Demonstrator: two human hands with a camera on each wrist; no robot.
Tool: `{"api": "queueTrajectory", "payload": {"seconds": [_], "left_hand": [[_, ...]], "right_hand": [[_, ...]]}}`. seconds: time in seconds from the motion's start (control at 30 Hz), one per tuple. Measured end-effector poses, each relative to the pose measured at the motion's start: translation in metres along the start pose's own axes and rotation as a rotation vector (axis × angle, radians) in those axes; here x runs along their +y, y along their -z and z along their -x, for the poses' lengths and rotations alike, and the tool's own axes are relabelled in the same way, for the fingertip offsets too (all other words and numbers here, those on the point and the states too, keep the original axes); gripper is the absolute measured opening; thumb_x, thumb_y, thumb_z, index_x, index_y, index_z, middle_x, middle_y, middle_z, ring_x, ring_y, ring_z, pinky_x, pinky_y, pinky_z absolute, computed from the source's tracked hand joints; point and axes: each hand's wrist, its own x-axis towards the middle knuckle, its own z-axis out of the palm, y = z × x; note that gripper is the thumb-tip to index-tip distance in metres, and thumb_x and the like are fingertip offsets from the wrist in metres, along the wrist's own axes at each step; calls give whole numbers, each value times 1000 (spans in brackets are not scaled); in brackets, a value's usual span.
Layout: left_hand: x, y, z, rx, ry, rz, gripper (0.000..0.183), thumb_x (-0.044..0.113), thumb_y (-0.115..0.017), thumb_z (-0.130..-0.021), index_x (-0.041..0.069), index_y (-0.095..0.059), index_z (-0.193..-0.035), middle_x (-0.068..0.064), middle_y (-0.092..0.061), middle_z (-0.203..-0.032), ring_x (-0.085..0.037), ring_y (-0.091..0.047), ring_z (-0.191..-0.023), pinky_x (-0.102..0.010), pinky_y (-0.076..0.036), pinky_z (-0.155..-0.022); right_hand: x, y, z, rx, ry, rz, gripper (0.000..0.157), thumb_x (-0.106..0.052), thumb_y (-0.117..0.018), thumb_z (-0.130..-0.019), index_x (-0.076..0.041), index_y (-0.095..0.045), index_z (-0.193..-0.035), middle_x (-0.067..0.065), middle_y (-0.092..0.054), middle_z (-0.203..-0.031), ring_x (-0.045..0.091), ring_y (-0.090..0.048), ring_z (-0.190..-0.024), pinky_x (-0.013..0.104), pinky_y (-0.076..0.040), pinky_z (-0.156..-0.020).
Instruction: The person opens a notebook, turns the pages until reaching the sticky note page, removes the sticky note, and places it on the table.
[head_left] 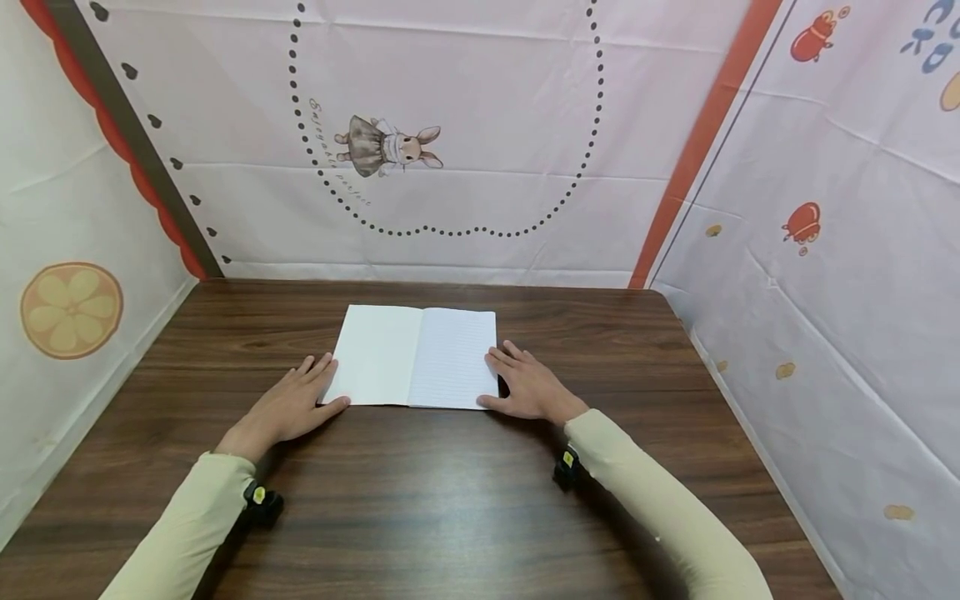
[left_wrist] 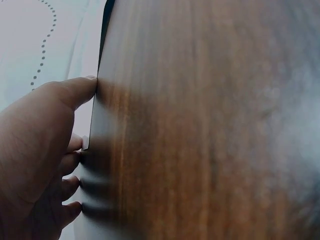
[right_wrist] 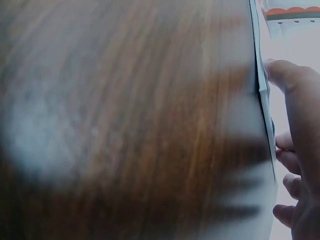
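An open notebook (head_left: 378, 354) lies flat on the dark wooden table, its left page blank and its right page (head_left: 452, 360) ruled with lines. My left hand (head_left: 291, 405) rests at the notebook's left edge, thumb at the lower left corner and fingers extended. On the other side, my right hand (head_left: 531, 388) touches the right edge with its fingers spread and its thumb at the lower right corner. The left wrist view shows the left thumb (left_wrist: 82, 91) against the notebook's edge. Seen from the right wrist, the right thumb (right_wrist: 284, 74) lies over the pages' edge.
The wooden table (head_left: 450, 500) reaches back to a printed cloth wall (head_left: 480, 108) with a rabbit figure. More printed cloth stands along the left (head_left: 45, 417) and right (head_left: 840, 333) sides. A small black wrist camera (head_left: 262, 502) sits on the left sleeve, another (head_left: 567, 468) on the right.
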Motion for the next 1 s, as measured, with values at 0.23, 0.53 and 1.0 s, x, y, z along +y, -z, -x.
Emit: {"api": "queueTrajectory", "payload": {"seconds": [0.23,0.53,1.0], "left_hand": [[-1,-1,-1,-6,8,4,91,65,-40,-103,-2,-23,-161,-26,-17,-167,-49,-12,-153,-67,-14,-120],[2,1,0,-8,11,20,90,63,-42,-103,-3,-22,-160,-26,-17,-167,-50,-11,-153,-68,-13,-120],[2,0,0,-10,16,13,90,63,-42,-103,-3,-21,-161,-26,-16,-167,-50,-11,-153,-67,-13,-120]], "right_hand": [[3,-1,2,4,9,-13,90,-71,-44,-98,-13,-25,-163,6,-23,-169,31,-11,-158,56,-19,-125],[6,-2,5,15,17,-31,89,-69,-47,-99,-12,-24,-163,6,-22,-169,32,-10,-158,57,-19,-124],[9,-4,9,36,39,-22,88,-67,-47,-99,-10,-26,-163,6,-24,-169,33,-12,-158,59,-23,-123]]}}
